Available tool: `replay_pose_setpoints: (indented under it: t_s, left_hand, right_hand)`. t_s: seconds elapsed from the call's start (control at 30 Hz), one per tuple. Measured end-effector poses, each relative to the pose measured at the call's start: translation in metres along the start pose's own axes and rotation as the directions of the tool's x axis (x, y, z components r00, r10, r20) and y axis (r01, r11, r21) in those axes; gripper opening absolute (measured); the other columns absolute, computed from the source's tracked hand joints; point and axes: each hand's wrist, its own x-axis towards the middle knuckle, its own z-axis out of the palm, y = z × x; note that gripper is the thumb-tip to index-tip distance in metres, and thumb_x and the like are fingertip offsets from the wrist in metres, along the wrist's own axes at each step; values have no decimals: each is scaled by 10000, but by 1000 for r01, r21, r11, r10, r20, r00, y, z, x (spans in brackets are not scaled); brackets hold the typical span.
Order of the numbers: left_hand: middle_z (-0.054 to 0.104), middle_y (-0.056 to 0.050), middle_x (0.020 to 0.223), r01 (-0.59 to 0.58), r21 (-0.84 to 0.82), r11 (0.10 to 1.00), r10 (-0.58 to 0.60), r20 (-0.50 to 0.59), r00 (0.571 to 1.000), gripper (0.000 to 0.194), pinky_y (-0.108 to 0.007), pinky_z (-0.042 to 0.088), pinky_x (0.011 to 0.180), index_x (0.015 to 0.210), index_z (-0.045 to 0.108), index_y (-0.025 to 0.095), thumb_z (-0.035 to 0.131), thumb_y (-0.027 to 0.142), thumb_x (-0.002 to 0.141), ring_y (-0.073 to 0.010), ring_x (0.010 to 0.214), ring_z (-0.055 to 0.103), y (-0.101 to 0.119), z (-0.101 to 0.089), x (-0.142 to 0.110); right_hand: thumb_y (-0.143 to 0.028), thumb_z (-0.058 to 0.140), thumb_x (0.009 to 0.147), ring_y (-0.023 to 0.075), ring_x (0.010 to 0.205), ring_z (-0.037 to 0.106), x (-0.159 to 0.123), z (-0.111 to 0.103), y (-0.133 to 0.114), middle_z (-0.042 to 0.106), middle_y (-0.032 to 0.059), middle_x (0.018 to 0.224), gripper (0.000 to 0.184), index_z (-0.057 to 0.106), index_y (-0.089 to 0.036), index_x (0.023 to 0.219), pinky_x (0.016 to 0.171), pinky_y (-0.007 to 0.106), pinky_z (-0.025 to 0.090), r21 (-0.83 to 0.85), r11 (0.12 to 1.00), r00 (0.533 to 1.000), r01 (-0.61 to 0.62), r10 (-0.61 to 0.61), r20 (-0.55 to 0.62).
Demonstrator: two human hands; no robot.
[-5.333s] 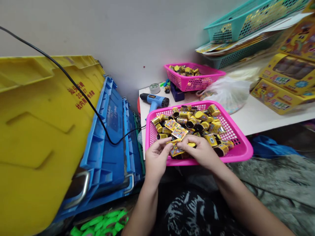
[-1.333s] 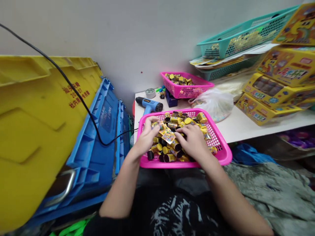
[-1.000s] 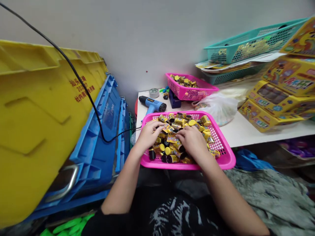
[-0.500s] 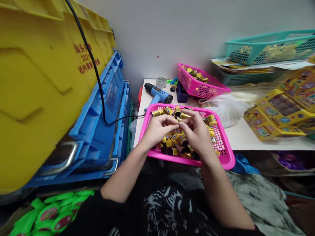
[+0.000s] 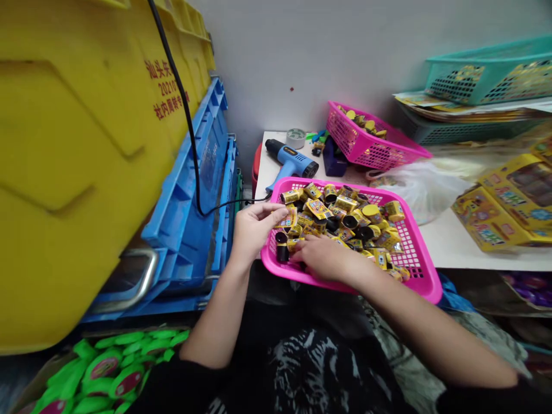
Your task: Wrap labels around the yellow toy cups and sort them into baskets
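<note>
A pink plastic mesh basket (image 5: 425, 282) sits on my lap, heaped with small yellow-and-black cylinders (image 5: 349, 221) and printed yellow packets (image 5: 319, 210). My left hand (image 5: 254, 230) is over the basket's left side, its fingertips against a yellow packet (image 5: 290, 218). I cannot tell if it grips that packet. My right hand (image 5: 319, 259) lies on the near part of the pile, fingers pointing left, close to a black-ended cylinder (image 5: 282, 247).
A blue heat gun (image 5: 291, 161), a tape roll (image 5: 295, 138) and a second pink basket (image 5: 375, 141) stand on a white shelf (image 5: 448, 247). A plastic bag (image 5: 422, 192) lies beside them. Tilted yellow and blue crates (image 5: 181, 190) rise on the left, crossed by a black cable (image 5: 190, 126).
My hands have parted from their pinch above the pile. The right hand has dropped to the basket's near left, and the view has swung so the basket sits further right.
</note>
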Motion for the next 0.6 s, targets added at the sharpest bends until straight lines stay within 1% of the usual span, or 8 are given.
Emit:
replay_pose_setpoints:
  t_s: [0.07,0.13,0.27,0.37,0.43,0.5,0.57,0.6]
  left_hand:
    - [754,-37,754,16,-43,999,-16,1,1000,283,-273,556,692,807,757,158,837,283,567,-152,680,682,-1,-2,-1]
    - [762,-40,789,48,-71,996,-46,18,999,306,-270,561,696,835,764,169,843,253,551,-153,697,687,-2,-5,-3]
    - [768,-53,792,120,-91,989,-115,55,992,317,-270,567,677,840,772,169,850,228,538,-167,701,695,-3,-12,-5]
    - [767,-63,772,105,-101,989,-104,14,994,261,-280,566,688,787,775,156,840,279,566,-176,704,698,-4,-13,-6]
    - [765,-68,753,80,-78,994,-82,-19,996,250,-286,563,689,766,775,148,824,327,597,-182,703,699,-5,-13,-6]
    - [763,-71,740,59,-53,997,-61,-40,997,273,-289,558,687,776,776,143,810,366,621,-188,702,700,-5,-14,-6]
    - [763,-76,739,52,-56,997,-55,-43,998,298,-296,555,695,792,777,140,801,392,635,-193,694,703,-5,-15,-8]
    - [764,-78,740,56,-70,996,-59,-39,998,305,-300,554,699,797,776,139,798,400,640,-194,686,704,-5,-16,-9]
  right_hand:
    - [-119,562,823,276,964,638,7,-5,-3,725,111,1028,230,739,-203,944,726,334,459,-75,997,997,12,-6,81]
    - [-153,547,847,266,856,668,14,-7,-6,738,133,919,224,727,-174,980,679,329,458,-104,995,997,-4,13,81]
    - [-208,404,949,268,840,663,32,4,-7,720,154,900,315,639,-149,1150,682,352,447,-193,981,991,33,-57,-122]
    - [-208,456,936,280,977,609,47,19,-1,685,147,1028,247,678,-166,1035,741,373,438,-329,936,938,126,-221,-267]
    - [-200,469,932,278,1035,568,52,24,4,660,142,1083,229,693,-158,937,788,392,431,-385,900,898,204,-328,-292]
    - [-204,458,939,264,1032,554,49,23,9,653,140,1077,228,681,-155,939,817,405,427,-390,872,845,295,-429,-321]
    - [-232,503,914,249,978,566,36,16,13,657,143,1030,188,651,-143,988,815,397,439,-293,897,809,331,-430,-401]
    - [-243,545,884,237,933,581,25,13,14,664,137,998,189,630,-134,1013,794,379,454,-182,930,809,319,-367,-460]
